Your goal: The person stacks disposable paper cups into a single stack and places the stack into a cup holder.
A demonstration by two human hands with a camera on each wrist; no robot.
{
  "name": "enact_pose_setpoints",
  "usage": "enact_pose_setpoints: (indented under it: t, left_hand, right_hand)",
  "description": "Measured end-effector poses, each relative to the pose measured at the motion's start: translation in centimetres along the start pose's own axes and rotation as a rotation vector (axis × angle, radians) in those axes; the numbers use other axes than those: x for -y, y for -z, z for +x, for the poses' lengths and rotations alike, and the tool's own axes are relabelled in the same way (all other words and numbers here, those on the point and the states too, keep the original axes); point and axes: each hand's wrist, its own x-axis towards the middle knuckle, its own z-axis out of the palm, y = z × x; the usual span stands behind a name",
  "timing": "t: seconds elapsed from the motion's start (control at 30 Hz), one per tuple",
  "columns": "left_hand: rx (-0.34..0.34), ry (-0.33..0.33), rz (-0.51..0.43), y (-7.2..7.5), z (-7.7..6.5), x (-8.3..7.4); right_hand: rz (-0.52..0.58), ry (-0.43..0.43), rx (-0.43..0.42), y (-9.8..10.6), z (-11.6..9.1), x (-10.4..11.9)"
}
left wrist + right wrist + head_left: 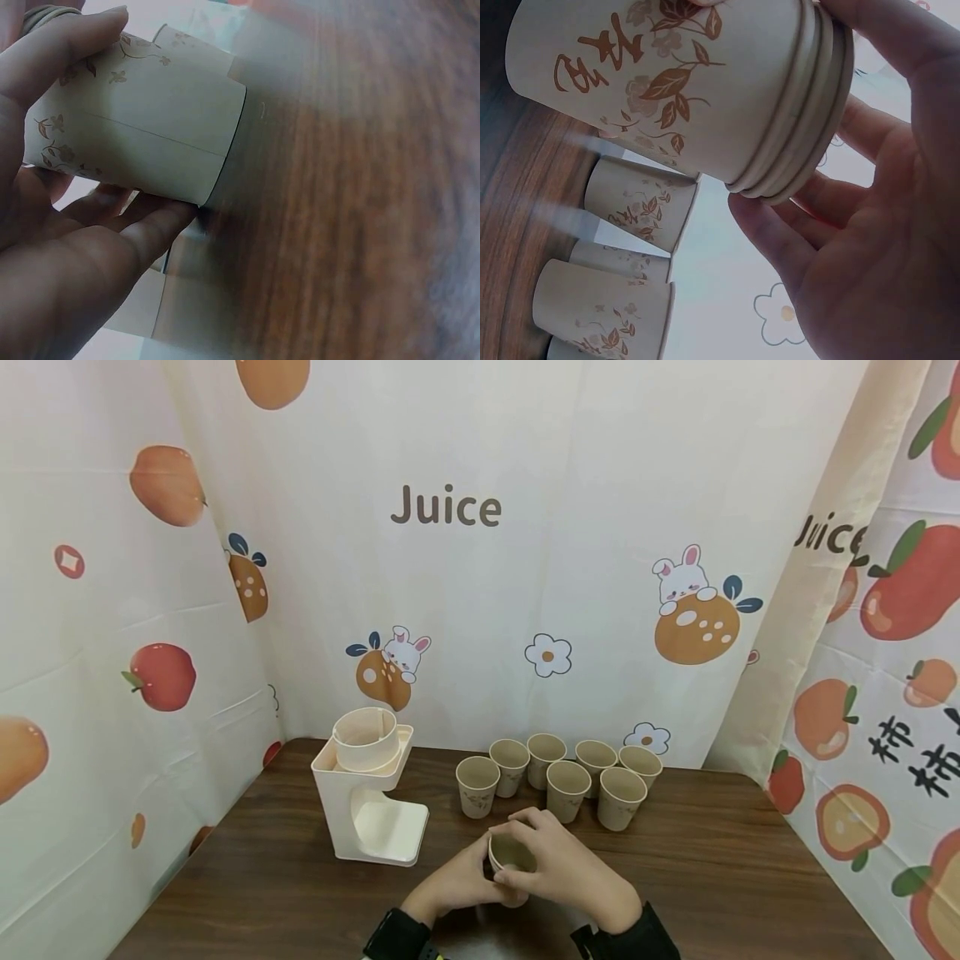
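A short stack of nested paper cups (516,853), cream with brown flower print, stands between both hands near the table's front. Several rims lie one over another in the right wrist view, where the right hand (855,225) grips the rims with thumb and fingers. My left hand (461,883) holds the stack's left side; in the left wrist view its thumb and fingers curl round the cup wall (165,112). From the right, the right hand (558,864) reaches over the cup mouth in the head view. The stack's bottom is near the tabletop; contact is hard to tell.
Behind the hands, several upright paper cups (567,785) stand in two loose rows. To the left is a white stand (337,806) with a round open top (366,739) and flat base (393,831). The dark wooden table (720,868) backs onto a fruit-printed curtain (600,568).
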Motion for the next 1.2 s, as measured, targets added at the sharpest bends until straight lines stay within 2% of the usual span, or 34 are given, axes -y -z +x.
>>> enact_pose_setpoints:
  t: [0.3,0.53,0.63,0.9,1.2]
  left_hand:
    - [-0.001,0.001,-0.003,0.1,-0.1,0.0]
    - [0.025,-0.037,-0.025,0.0,0.0,0.1]
    - [0.019,-0.054,-0.018,-0.1,0.1,0.1]
    - [-0.021,-0.038,-0.004,-0.1,0.2,0.2]
    - [-0.048,-0.094,0.025,-0.3,0.3,-0.1]
  right_hand:
    - [0.02,0.012,-0.007,0.0,0.0,0.1]
    - [0.04,0.004,-0.01,0.3,-0.1,-0.4]
    - [0.031,-0.015,-0.049,0.5,-0.1,-0.8]
    - [-0.036,-0.083,-0.158,1.5,-0.4,-3.1]
    - [-0.105,-0.108,-0.283,2.0,-1.1,-6.2]
